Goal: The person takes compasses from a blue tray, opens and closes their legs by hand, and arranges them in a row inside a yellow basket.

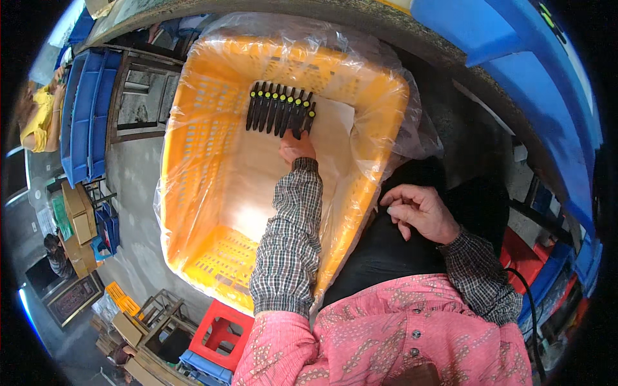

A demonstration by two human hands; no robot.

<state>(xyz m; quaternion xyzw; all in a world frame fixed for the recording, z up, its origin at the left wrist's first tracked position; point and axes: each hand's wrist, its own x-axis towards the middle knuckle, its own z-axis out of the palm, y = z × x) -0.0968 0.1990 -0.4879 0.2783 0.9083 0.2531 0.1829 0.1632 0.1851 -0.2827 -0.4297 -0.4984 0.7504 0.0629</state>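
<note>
My left hand [297, 148] reaches into a yellow plastic basket [380, 83] and its fingers are closed at the lower end of a slim black handle-like piece with a yellow-green dot [311, 114]. That piece is at the right end of a row of several matching black pieces [275, 106], lying side by side with their dotted ends away from me. They rest on a pale sheet [251, 170] lining the basket's bottom. My right hand [421, 211] is over my dark-clothed leg, outside the basket, fingers loosely bent and apart, with nothing visible in it.
Clear plastic film [412, 122] drapes over the basket's rim. Beyond the basket runs a worn bench edge [309, 9], with blue bins [515, 71] at the right. A red stool [222, 334] stands at the lower left. Stacked blue trays [87, 116] and other people are farther left.
</note>
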